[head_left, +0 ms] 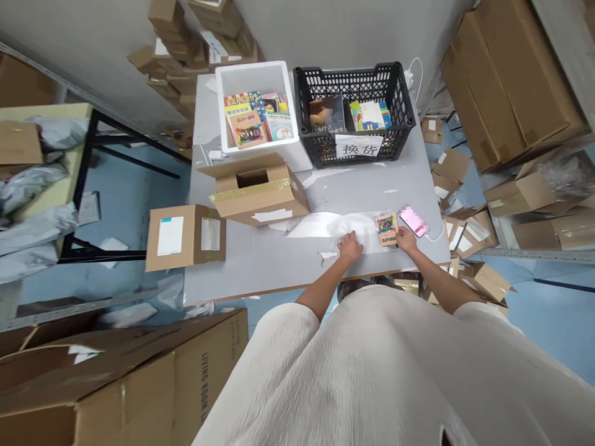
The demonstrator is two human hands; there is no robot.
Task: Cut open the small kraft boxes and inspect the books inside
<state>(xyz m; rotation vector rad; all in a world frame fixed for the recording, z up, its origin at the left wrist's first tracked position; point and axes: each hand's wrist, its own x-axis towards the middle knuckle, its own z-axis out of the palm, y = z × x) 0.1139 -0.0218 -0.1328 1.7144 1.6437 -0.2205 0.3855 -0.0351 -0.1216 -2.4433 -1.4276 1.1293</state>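
Observation:
My right hand (406, 240) pinches the right edge of a small tan book (387, 230) with a dark, colourful picture on its cover. The book lies near the table's front right. My left hand (349, 246) rests to its left with fingers apart, on a shiny sheet that looks like clear plastic (325, 224). Just beyond my right hand lies a pink-screened phone (413, 222) with a white cable. A torn white scrap (328, 254) sits beside my left hand.
On the grey table (260, 260) stand a white foam box (253, 68) with books, a black crate (320, 152) with books and a paper sign, an open cardboard box (260, 201) and a closed carton (171, 238). Cartons and shelves surround the table.

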